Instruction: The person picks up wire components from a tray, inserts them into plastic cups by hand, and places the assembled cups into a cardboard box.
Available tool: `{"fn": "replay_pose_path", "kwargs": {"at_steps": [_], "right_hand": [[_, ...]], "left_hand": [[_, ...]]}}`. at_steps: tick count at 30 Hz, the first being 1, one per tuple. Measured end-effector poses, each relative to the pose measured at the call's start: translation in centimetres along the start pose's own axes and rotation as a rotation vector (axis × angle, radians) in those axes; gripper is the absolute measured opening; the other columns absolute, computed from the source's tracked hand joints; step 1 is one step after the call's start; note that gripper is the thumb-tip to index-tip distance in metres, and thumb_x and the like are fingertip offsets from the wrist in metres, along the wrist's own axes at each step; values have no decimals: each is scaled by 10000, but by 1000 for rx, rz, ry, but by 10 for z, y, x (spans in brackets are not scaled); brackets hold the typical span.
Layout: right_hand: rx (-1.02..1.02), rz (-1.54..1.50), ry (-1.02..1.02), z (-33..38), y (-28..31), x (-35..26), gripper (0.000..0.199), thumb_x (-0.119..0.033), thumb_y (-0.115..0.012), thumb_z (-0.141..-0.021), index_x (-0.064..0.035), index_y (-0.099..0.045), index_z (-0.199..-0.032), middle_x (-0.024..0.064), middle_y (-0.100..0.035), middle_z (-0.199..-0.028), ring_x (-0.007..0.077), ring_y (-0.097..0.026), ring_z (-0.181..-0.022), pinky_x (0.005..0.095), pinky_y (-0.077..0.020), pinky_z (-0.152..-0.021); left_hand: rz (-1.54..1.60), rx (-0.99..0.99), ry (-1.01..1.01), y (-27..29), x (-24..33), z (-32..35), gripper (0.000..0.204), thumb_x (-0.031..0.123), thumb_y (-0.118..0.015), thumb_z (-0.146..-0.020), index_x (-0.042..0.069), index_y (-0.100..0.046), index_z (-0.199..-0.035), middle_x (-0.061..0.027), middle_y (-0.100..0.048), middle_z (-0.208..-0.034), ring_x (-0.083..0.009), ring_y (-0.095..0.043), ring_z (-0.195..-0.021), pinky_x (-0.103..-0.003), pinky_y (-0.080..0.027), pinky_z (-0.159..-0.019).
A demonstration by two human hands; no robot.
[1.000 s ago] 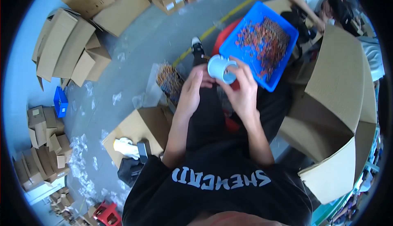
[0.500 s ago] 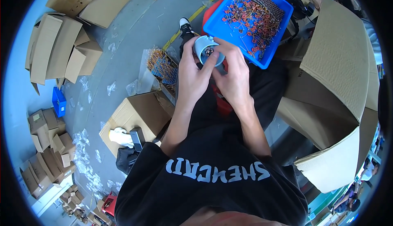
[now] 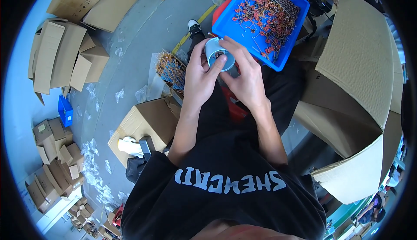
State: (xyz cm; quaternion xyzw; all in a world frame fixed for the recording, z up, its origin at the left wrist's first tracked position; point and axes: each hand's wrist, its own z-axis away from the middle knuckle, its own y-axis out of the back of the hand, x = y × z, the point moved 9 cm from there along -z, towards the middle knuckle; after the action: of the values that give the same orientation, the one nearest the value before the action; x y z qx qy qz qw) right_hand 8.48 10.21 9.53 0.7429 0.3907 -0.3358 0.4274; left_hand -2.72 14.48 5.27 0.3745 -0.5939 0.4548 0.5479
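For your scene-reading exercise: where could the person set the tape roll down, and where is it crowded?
Free: the bare grey floor between the flattened cartons and the blue tray. Crowded: the tray, full of small wired parts; the lap, where the left hand and right hand hold the tape roll.

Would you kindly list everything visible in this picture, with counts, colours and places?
Tape roll: one, pale blue-grey, held between both hands above the lap.
Tray: one, blue plastic, ahead of the hands, holding a tangle of orange and red wired parts.
Bundle of small parts: one, orange and blue, in a carton left of the hands.
Open carton: one, brown, at the person's left.
Large cartons: several, brown, at the right.
Flattened cartons: many, brown, on the grey floor at left.
Small crate: one, blue, far left.
Shoe: one, black and white, near the tray.
Left hand: on the roll's left side.
Right hand: on the roll's right side.
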Motion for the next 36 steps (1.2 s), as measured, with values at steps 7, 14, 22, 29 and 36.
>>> {"fn": "replay_pose_path", "kwargs": {"at_steps": [7,14,22,29,36], "right_hand": [[-93,144,80,-1,-10,-3,621,74,-723,-605,-120,-598,-1182,150,-526,-1258,344,-543,-1099,396,-501,-876],[-217,137,103,-1,-18,1,637,71,-744,-596,-141,-592,-1176,149,-516,-1247,355,-503,-1132,415,-496,-890],[-265,107,114,-2,-23,13,633,60,-758,-603,-137,-581,-1178,148,-500,-1249,367,-481,-1139,420,-486,-905],[-209,125,107,4,-26,7,612,66,-754,-610,-123,-586,-1168,144,-490,-1259,366,-480,-1133,426,-484,-902],[-122,2,28,24,2,17,571,67,-753,-602,-133,-640,-1125,137,-478,-1312,349,-491,-1172,410,-447,-956]], "left_hand": [[-211,7,7,13,-7,-6,467,109,-713,-827,-36,-506,-1220,-126,-608,-1112,-168,-607,-990,-295,-510,-824],[-271,-49,153,23,-17,-9,433,60,-703,-819,-40,-538,-1207,-108,-635,-1068,-164,-603,-984,-299,-476,-862],[-449,77,98,20,-16,-8,404,29,-714,-769,-34,-580,-1145,-124,-671,-971,-166,-632,-893,-291,-481,-790],[-411,169,49,23,-19,-4,389,17,-707,-764,-34,-586,-1130,-124,-670,-974,-168,-632,-892,-295,-480,-793],[-370,-80,-40,7,-10,1,339,125,-727,-792,-24,-613,-1075,-142,-671,-1015,-196,-656,-897,-327,-494,-794]]}}
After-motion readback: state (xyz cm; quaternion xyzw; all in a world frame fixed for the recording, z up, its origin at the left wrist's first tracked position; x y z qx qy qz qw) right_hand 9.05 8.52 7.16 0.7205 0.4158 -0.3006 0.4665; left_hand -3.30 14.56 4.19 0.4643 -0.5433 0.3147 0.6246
